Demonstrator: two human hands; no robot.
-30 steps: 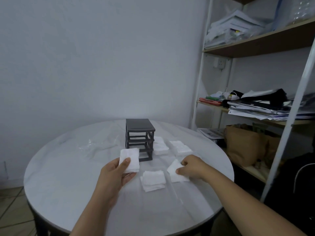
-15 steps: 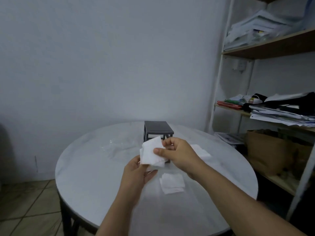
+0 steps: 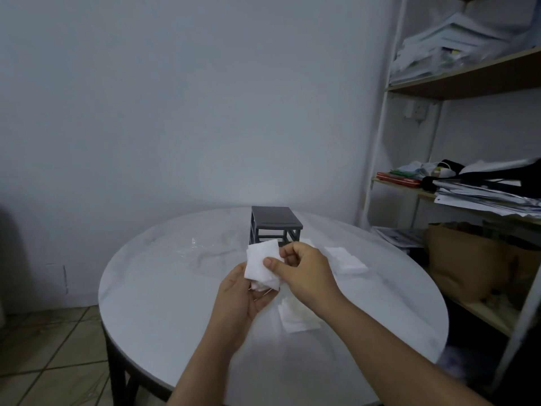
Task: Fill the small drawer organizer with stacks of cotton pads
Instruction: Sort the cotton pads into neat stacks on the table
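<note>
Right of centre, a loose stack of white pads (image 3: pixel 345 259) lies on the table; another stack (image 3: pixel 295 317) sits lower, partly behind the right wrist. Crinkled clear plastic wrap (image 3: pixel 193 247) lies left of the dark grey open-frame drawer organizer (image 3: pixel 275 227), whose lower front is hidden by the hands. The left hand (image 3: pixel 243 297) cups a bunch of white square cotton pads (image 3: pixel 261 263) in curled fingers just before the organizer, and the right hand (image 3: pixel 304 271) pinches its top pad between thumb and forefinger. All this is over a round white table (image 3: pixel 175 317) with a pale wall behind, a paper-laden metal shelf (image 3: pixel 468 77) at the right edge and a tiled floor (image 3: pixel 58 347) lower left.
</note>
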